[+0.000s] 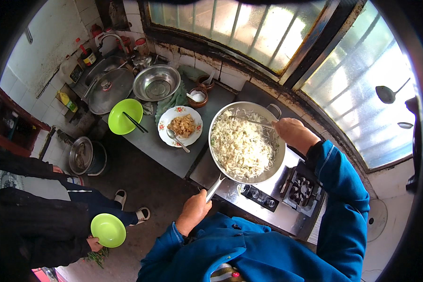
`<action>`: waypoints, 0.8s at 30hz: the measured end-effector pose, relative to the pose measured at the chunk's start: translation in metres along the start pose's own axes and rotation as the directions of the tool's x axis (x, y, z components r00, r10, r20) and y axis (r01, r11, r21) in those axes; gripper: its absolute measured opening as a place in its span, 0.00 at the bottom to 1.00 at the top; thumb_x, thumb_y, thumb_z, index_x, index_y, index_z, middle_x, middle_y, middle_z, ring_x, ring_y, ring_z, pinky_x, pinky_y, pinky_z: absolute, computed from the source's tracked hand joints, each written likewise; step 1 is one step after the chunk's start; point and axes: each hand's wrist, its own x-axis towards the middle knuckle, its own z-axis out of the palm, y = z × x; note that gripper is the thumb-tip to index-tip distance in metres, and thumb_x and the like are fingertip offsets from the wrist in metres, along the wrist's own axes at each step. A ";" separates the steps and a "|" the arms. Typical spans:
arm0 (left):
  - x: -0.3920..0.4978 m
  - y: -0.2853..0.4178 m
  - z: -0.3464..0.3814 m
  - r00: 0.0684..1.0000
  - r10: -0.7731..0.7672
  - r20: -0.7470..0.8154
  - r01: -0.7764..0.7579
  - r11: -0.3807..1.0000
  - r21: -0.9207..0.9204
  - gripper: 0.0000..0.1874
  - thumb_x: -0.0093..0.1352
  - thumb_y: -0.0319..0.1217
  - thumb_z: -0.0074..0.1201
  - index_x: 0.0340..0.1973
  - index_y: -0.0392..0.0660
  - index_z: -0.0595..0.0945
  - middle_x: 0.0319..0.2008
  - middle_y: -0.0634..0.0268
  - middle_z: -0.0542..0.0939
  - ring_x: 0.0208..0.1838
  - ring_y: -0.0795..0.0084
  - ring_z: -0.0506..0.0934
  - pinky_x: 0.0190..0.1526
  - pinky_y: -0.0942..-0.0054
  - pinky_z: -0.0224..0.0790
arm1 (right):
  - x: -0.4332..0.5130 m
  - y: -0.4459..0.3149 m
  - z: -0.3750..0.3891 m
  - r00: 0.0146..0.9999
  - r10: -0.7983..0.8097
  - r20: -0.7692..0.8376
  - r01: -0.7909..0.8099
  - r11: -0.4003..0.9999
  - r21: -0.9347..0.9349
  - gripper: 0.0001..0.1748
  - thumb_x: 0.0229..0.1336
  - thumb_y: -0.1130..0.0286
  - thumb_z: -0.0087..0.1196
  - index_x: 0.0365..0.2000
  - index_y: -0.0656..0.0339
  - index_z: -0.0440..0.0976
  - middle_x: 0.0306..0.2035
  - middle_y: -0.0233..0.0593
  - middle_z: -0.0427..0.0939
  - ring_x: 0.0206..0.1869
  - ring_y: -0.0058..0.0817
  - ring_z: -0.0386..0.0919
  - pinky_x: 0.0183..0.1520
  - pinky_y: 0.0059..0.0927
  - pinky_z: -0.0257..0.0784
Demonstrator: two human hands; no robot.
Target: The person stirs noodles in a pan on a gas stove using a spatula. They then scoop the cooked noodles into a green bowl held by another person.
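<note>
My left hand grips the long metal handle of a wide, light-coloured pan on the gas stove. Inside the pan lies a heap of pale, shredded food with bits of green. Over the pan's far right rim, my right hand is closed around the end of a metal utensil, whose head is buried in the food. Left of the pan, a white flowered plate holds brown chopped food and a metal spoon.
A bare gas burner sits right of the pan. Left along the counter stand a green bowl with black chopsticks, a steel basin, a glass lid and a salt pot. Another person holds a green bowl at left.
</note>
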 end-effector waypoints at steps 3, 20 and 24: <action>0.000 -0.002 0.003 1.000 0.010 -0.012 -0.010 1.000 -0.016 0.15 0.66 0.35 0.59 0.36 0.36 0.74 0.31 0.36 0.81 0.38 0.32 0.80 0.38 0.40 0.73 | -0.015 -0.017 0.001 0.996 -0.079 0.048 0.084 0.991 -0.105 0.16 0.72 0.70 0.47 0.53 0.68 0.73 0.25 0.40 0.77 0.29 0.37 0.80 0.29 0.35 0.73; 0.000 -0.004 0.006 1.000 0.003 -0.017 -0.003 1.000 0.021 0.15 0.66 0.34 0.60 0.36 0.36 0.73 0.31 0.36 0.81 0.37 0.32 0.79 0.38 0.40 0.72 | -0.102 0.011 -0.034 0.925 0.267 0.271 -0.302 0.949 0.093 0.12 0.64 0.73 0.53 0.45 0.69 0.75 0.26 0.58 0.78 0.33 0.53 0.82 0.33 0.47 0.76; -0.001 -0.002 0.003 1.000 -0.005 -0.009 0.005 1.000 0.022 0.15 0.67 0.34 0.59 0.35 0.36 0.73 0.30 0.35 0.80 0.37 0.32 0.79 0.38 0.40 0.72 | -0.090 0.038 -0.016 0.918 0.283 0.278 -0.350 0.907 0.233 0.08 0.67 0.73 0.51 0.37 0.70 0.76 0.27 0.48 0.80 0.27 0.40 0.82 0.27 0.37 0.77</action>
